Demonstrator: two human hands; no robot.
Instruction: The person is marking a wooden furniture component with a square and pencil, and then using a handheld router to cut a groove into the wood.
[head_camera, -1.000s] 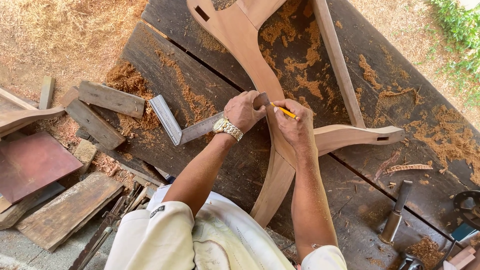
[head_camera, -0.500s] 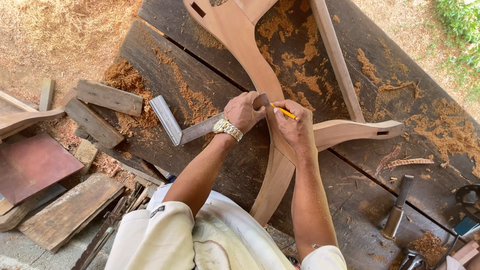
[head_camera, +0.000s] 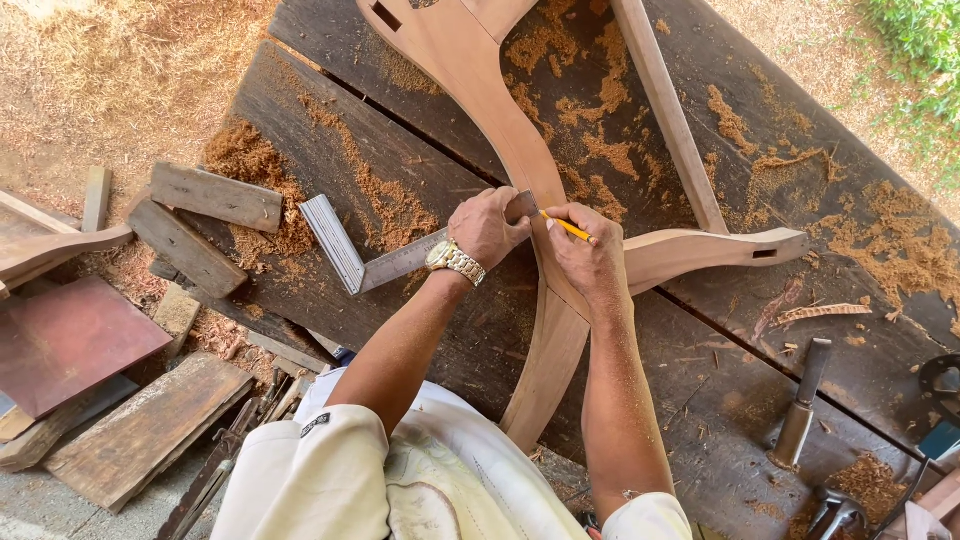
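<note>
Barely shifted since half a second ago: both hands kept at the same spot on the curved wooden chair part (head_camera: 520, 160), view nudged slightly, chisel at lower right sitting a little lower in frame.

Left hand (head_camera: 487, 228) at frame centre, fingers closed over the blade end of a metal try square (head_camera: 365, 262), pressing it flat against the curved piece; wristwatch (head_camera: 456, 262) on that wrist. Square's thick stock angled toward centre left, lying on the dark plank worktop (head_camera: 330, 160).

Right hand (head_camera: 590, 255) just beside the left, grip pinched shut on a yellow pencil (head_camera: 566, 227), tip touching the wood next to the square's edge.

Curved piece running from top centre down to lower centre, crossing a second shaped piece (head_camera: 715, 245) that reaches toward the right. Straight wooden slat (head_camera: 665, 105) leaning across upper right.

Sawdust heaps scattered over the worktop. Loose wood offcuts (head_camera: 215, 195) at left. Chisel (head_camera: 800, 405) resting at lower right.
</note>
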